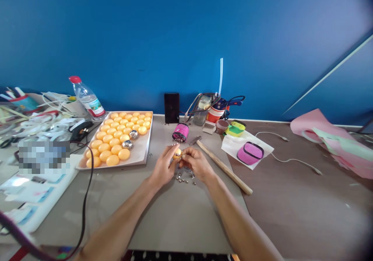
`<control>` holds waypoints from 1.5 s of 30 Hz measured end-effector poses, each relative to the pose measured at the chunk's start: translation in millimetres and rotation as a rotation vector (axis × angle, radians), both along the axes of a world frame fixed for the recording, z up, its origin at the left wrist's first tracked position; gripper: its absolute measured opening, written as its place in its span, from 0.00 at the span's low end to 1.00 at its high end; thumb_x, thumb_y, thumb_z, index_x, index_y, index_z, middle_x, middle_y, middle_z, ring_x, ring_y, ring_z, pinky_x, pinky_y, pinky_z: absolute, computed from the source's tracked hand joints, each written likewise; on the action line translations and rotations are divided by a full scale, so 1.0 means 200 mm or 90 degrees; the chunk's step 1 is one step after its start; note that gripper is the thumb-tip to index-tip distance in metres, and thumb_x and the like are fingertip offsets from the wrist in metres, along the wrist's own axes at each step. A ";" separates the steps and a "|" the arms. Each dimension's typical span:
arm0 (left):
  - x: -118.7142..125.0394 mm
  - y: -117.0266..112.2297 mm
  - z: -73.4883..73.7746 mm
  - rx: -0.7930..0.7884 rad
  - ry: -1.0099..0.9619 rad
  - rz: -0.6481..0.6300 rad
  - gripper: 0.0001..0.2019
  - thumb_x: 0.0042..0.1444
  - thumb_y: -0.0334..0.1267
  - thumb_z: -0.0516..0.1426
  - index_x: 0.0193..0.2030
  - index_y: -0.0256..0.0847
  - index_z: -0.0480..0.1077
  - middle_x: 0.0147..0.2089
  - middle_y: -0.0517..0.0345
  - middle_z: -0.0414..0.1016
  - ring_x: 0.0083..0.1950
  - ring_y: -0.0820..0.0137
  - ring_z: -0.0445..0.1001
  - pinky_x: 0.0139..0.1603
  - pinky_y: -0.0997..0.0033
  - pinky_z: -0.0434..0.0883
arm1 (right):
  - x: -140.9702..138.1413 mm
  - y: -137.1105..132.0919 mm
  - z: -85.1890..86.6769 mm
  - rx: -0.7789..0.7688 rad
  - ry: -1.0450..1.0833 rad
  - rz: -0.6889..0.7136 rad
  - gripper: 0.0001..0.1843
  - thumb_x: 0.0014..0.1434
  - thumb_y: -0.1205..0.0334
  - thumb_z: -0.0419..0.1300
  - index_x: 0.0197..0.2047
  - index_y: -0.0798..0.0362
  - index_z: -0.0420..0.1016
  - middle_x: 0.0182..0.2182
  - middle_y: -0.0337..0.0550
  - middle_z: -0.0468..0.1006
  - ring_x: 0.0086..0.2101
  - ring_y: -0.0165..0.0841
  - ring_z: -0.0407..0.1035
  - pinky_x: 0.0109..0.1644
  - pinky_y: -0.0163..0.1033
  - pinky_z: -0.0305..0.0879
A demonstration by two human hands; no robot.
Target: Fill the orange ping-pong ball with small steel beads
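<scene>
My left hand [162,164] is closed around an orange ball [177,152] that has a few silvery bits on it. Against the ball's right side, the fingers of my right hand [198,164] are pinched together; what lies between them is too small to make out. Below both hands, several small shiny silver pieces [181,180] are scattered on the table. Just beyond my fingers lies a pink pouch [181,131] with dark edging, its opening toward me. To the left, a white tray [140,155] holds many plain orange balls [104,147] and two silver-covered balls [127,144].
A hammer [225,168] with a wooden handle lies right of my hands. Behind stand a dark box [171,108], a glass jar [199,115] and a red-white cup [215,114]. A purple case [250,153] rests on paper. Left are a bottle [91,101] and cables.
</scene>
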State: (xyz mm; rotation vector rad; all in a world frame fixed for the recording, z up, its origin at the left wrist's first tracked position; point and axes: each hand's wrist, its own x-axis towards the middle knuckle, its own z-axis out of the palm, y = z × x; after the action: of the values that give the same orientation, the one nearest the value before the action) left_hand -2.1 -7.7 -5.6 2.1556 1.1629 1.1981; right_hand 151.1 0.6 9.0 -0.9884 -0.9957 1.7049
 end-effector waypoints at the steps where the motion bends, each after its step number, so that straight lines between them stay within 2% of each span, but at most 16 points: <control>1: 0.00 0.00 0.00 0.003 0.001 0.000 0.20 0.61 0.35 0.49 0.60 0.39 0.59 0.53 0.45 0.67 0.53 0.63 0.67 0.54 0.61 0.66 | 0.00 0.00 -0.01 0.000 0.004 -0.002 0.12 0.42 0.58 0.65 0.27 0.53 0.65 0.17 0.34 0.73 0.20 0.28 0.68 0.27 0.33 0.62; 5: 0.00 0.00 -0.01 0.031 0.017 -0.022 0.21 0.61 0.34 0.48 0.61 0.39 0.59 0.54 0.44 0.67 0.55 0.63 0.67 0.55 0.61 0.66 | -0.02 0.01 -0.04 0.004 0.000 -0.008 0.12 0.43 0.59 0.64 0.26 0.53 0.64 0.18 0.34 0.72 0.20 0.28 0.67 0.28 0.34 0.63; 8: -0.01 0.01 -0.01 0.016 0.033 -0.020 0.20 0.60 0.32 0.49 0.59 0.39 0.61 0.54 0.45 0.67 0.56 0.63 0.66 0.56 0.60 0.66 | -0.03 0.01 -0.06 -0.005 -0.007 -0.010 0.12 0.43 0.60 0.64 0.26 0.52 0.63 0.17 0.34 0.72 0.20 0.28 0.67 0.28 0.34 0.63; 13: -0.03 0.03 -0.01 -0.044 0.035 0.005 0.20 0.59 0.34 0.51 0.59 0.38 0.61 0.54 0.45 0.68 0.55 0.64 0.67 0.56 0.60 0.65 | -0.02 0.03 -0.04 -0.004 0.040 -0.015 0.13 0.43 0.59 0.64 0.26 0.52 0.63 0.15 0.33 0.69 0.18 0.26 0.62 0.25 0.31 0.56; 18: -0.06 0.06 -0.04 -0.044 0.076 0.038 0.19 0.57 0.34 0.52 0.57 0.39 0.63 0.52 0.47 0.70 0.53 0.64 0.69 0.55 0.60 0.66 | 0.04 0.06 -0.01 0.067 0.102 -0.120 0.12 0.44 0.58 0.64 0.26 0.52 0.64 0.16 0.31 0.66 0.18 0.24 0.59 0.24 0.31 0.51; 22: -0.08 0.07 -0.06 -0.041 0.165 0.093 0.19 0.55 0.35 0.54 0.54 0.38 0.66 0.49 0.47 0.72 0.50 0.60 0.69 0.53 0.55 0.65 | 0.09 0.10 -0.05 0.106 0.075 -0.184 0.11 0.46 0.57 0.63 0.25 0.53 0.65 0.16 0.32 0.66 0.18 0.24 0.58 0.25 0.32 0.51; 26: -0.08 0.07 -0.06 -0.058 0.213 0.116 0.21 0.52 0.36 0.56 0.54 0.38 0.67 0.46 0.46 0.73 0.49 0.58 0.70 0.53 0.53 0.66 | 0.11 0.15 -0.10 0.115 0.038 -0.231 0.13 0.45 0.54 0.63 0.24 0.53 0.66 0.14 0.32 0.66 0.17 0.25 0.56 0.24 0.32 0.51; 29: -0.09 0.08 -0.05 -0.052 0.178 0.137 0.20 0.53 0.39 0.55 0.54 0.39 0.67 0.49 0.46 0.72 0.51 0.59 0.70 0.55 0.55 0.66 | 0.11 0.17 -0.13 0.123 0.022 -0.252 0.15 0.44 0.51 0.63 0.21 0.53 0.65 0.12 0.33 0.65 0.17 0.25 0.56 0.24 0.33 0.50; 35: -0.09 0.10 -0.02 -0.083 0.087 0.169 0.16 0.57 0.45 0.51 0.47 0.40 0.70 0.47 0.47 0.75 0.49 0.62 0.73 0.52 0.59 0.68 | 0.11 0.21 -0.18 0.132 0.012 -0.262 0.21 0.44 0.44 0.63 0.19 0.53 0.64 0.11 0.34 0.65 0.16 0.26 0.56 0.22 0.33 0.50; 39: -0.12 0.22 0.01 -0.110 0.002 0.259 0.17 0.56 0.47 0.52 0.47 0.40 0.68 0.48 0.47 0.75 0.51 0.61 0.72 0.54 0.58 0.66 | 0.10 0.22 -0.20 0.112 0.028 -0.264 0.24 0.43 0.39 0.63 0.20 0.52 0.64 0.11 0.34 0.64 0.15 0.26 0.56 0.19 0.33 0.48; 42: -0.14 0.37 0.05 -0.159 -0.089 0.317 0.18 0.55 0.48 0.52 0.48 0.38 0.67 0.48 0.46 0.74 0.51 0.62 0.72 0.53 0.61 0.66 | 0.09 0.22 -0.21 0.090 0.058 -0.275 0.25 0.39 0.38 0.64 0.20 0.52 0.63 0.11 0.33 0.64 0.14 0.26 0.56 0.17 0.33 0.47; 45: -0.16 0.54 0.08 -0.161 -0.105 0.358 0.17 0.56 0.48 0.49 0.43 0.37 0.67 0.44 0.47 0.74 0.50 0.61 0.72 0.52 0.59 0.66 | 0.09 0.24 -0.20 0.066 0.085 -0.290 0.27 0.36 0.37 0.65 0.19 0.52 0.64 0.12 0.33 0.64 0.13 0.26 0.56 0.16 0.33 0.48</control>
State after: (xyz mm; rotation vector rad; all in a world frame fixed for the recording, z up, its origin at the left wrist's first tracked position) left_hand -34.0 99.8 10.6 1.5560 1.8012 1.3258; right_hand 169.1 47.6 -30.5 -0.9354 -0.6992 1.3084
